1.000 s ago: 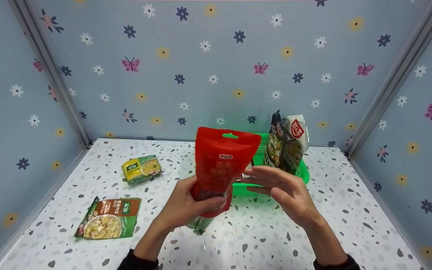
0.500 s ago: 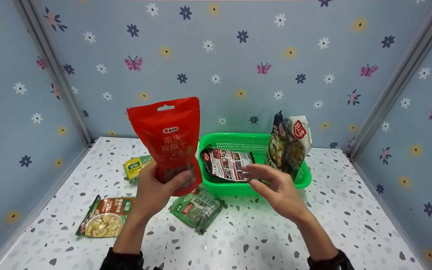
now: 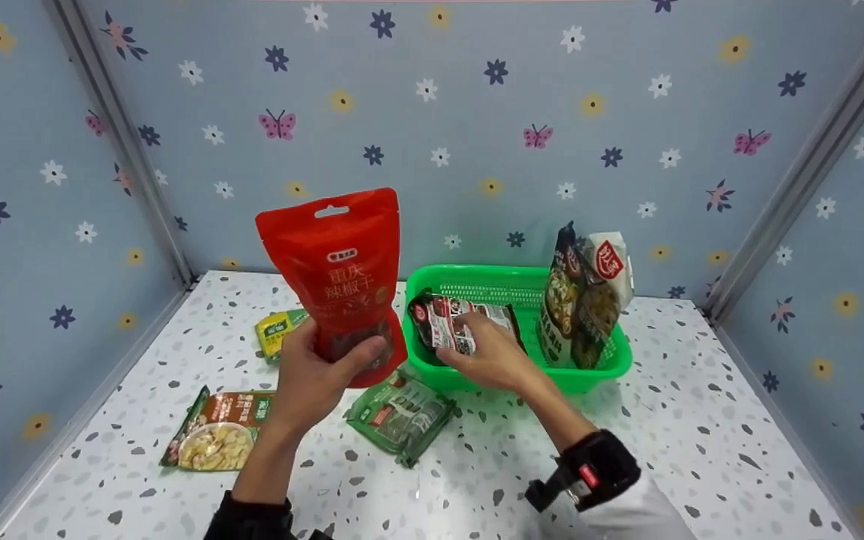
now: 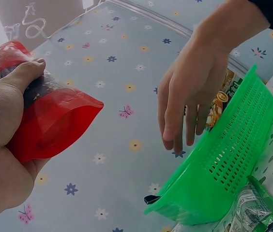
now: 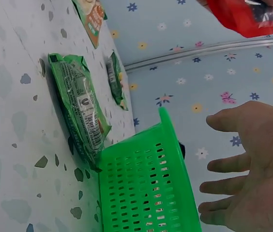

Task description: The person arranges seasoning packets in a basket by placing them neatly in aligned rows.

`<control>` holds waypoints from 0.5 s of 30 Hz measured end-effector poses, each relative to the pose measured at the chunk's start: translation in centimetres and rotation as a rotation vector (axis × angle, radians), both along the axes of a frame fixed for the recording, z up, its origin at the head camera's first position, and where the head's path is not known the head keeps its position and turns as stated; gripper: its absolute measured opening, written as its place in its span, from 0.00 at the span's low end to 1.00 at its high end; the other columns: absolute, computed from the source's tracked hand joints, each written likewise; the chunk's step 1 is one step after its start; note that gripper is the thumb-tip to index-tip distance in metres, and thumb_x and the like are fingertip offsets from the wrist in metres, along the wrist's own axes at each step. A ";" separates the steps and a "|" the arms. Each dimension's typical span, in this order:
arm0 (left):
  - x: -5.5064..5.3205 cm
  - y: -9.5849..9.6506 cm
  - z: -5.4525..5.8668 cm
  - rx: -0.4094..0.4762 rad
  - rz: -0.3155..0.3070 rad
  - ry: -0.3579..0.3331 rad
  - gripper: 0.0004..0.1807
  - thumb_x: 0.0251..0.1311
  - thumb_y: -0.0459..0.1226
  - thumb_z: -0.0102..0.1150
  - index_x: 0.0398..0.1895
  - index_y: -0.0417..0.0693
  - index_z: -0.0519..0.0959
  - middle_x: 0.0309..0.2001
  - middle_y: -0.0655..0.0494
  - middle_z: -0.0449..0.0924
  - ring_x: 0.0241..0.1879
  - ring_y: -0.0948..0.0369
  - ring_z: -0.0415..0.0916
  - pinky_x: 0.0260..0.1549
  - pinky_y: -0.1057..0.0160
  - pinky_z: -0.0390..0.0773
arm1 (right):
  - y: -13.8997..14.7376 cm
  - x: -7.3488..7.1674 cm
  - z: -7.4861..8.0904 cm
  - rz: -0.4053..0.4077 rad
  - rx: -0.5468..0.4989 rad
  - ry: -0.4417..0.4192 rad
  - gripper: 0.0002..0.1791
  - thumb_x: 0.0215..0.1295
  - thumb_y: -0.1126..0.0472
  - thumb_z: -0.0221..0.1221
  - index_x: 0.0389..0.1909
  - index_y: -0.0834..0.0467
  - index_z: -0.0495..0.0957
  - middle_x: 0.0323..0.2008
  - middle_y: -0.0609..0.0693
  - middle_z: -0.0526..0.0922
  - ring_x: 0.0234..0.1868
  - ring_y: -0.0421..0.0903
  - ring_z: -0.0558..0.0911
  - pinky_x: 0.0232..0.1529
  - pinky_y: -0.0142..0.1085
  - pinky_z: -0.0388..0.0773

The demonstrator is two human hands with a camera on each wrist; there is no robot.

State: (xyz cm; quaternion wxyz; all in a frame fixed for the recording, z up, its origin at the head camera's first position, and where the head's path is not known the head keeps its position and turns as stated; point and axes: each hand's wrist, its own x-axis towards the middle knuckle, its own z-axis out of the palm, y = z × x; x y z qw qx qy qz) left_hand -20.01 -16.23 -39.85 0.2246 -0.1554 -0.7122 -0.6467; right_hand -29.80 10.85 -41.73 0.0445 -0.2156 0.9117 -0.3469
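My left hand [image 3: 316, 386] grips the lower part of a red stand-up pouch [image 3: 338, 277] with a hang hole, thumb across its clear window, and holds it up left of the green basket [image 3: 589, 381]. In the left wrist view the pouch's bottom fold [image 4: 61, 123] faces the camera. My right hand [image 3: 490, 358] reaches over the basket's front rim, palm down, fingers extended and slightly bent above a black, white and red food packet [image 3: 439, 319] lying inside. Nothing shows between those fingers in either wrist view. Part of that packet is hidden behind the hand.
Two tall food bags [image 3: 582, 300] stand upright in the basket's right end. A green packet [image 3: 402, 416] lies in front of the basket. Further left lie a brown-and-green packet [image 3: 214, 442] and a yellow-and-green packet [image 3: 274, 334]. Patterned walls [image 3: 447, 127] enclose the table.
The left hand has carried the red pouch from before the basket to the left and up, then held it there. The right hand has moved left over the packet in the basket.
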 end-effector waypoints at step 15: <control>0.0 0.3 -0.2 -0.004 -0.035 -0.032 0.33 0.66 0.28 0.78 0.74 0.46 0.79 0.65 0.58 0.90 0.65 0.57 0.89 0.62 0.60 0.91 | -2.6 -4.0 -1.2 -0.172 0.355 -0.195 0.67 0.70 0.32 0.72 0.93 0.60 0.47 0.93 0.66 0.44 0.91 0.78 0.44 0.89 0.78 0.40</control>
